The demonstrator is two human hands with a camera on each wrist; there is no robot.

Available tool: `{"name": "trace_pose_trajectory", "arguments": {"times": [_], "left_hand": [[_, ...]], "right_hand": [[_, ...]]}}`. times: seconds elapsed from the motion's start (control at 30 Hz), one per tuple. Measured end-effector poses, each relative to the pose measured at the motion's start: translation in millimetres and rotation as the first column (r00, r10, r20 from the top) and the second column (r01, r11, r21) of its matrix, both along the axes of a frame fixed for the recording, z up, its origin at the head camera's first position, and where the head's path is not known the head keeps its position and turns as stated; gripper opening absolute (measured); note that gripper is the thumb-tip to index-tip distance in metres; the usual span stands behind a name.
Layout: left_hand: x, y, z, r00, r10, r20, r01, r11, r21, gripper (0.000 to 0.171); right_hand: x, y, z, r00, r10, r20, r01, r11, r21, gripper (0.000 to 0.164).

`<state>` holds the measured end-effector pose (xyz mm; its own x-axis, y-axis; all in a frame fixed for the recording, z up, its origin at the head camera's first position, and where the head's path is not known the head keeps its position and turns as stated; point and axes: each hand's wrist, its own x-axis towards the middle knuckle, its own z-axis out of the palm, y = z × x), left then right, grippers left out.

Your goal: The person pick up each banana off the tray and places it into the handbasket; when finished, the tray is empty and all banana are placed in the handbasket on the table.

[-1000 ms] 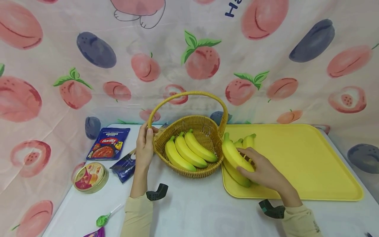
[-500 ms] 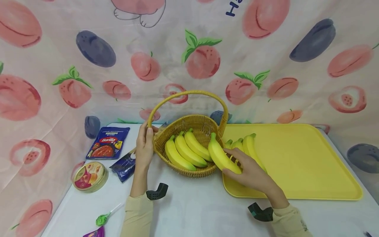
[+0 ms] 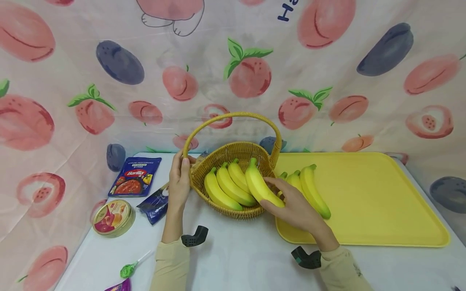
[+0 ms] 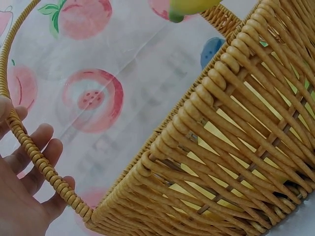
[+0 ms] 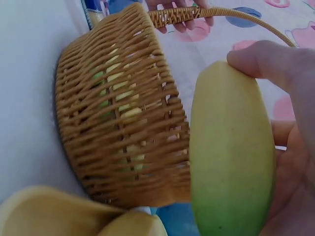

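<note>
A wicker basket (image 3: 242, 214) with a tall hoop handle (image 4: 51, 179) stands at the middle of the table. My left hand (image 3: 178, 180) grips the foot of that handle at its left side, fingers curled round the weave in the left wrist view. Between thumb and fingers, my right hand (image 3: 296, 208) holds a yellow banana (image 3: 260, 186) over the basket's right part, stem pointing away. Three more bananas (image 3: 233, 188) lie side by side inside, the rightmost partly covered by the held one. In the right wrist view, the held banana (image 5: 231, 147) shows its green tip close up.
Right of the basket lies a yellow tray (image 3: 378, 198) with more bananas (image 3: 314, 194) at its left end, partly behind my right hand. To the left are a blue Barilla pouch (image 3: 134, 178), a dark blue packet (image 3: 154, 206), a round tin (image 3: 113, 218) and a green lollipop (image 3: 127, 270).
My right hand has carried the banana leftward from above the tray to over the basket, uncovering more of the tray's bananas. The left hand stays on the handle.
</note>
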<state>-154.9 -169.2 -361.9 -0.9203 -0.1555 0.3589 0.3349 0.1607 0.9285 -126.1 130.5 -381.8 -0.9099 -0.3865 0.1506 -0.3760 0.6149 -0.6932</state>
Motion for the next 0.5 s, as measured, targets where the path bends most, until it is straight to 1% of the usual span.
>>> {"name": "trace_pose_trajectory", "arguments": {"times": [0.13, 0.27, 0.5], "left_hand": [[-0.2, -0.4, -0.2, 1.000, -0.013, -0.015, 0.014, 1.000, 0.007, 0.037], [0.2, -0.5, 0.1, 1.000, -0.015, -0.004, 0.015, 1.000, 0.016, 0.037], [1.3, -0.3, -0.7, 1.000, -0.018, 0.019, 0.017, 1.000, 0.022, 0.037]], "right_hand": [[-4.8, -9.0, -0.5, 0.999, -0.002, 0.036, 0.004, 0.998, -0.057, 0.061], [-8.4, -20.5, 1.3, 0.998, -0.012, 0.067, 0.019, 0.995, -0.096, 0.060], [-15.8, -41.6, 7.3, 0.997, 0.014, 0.081, -0.005, 0.994, -0.111, 0.060]]}}
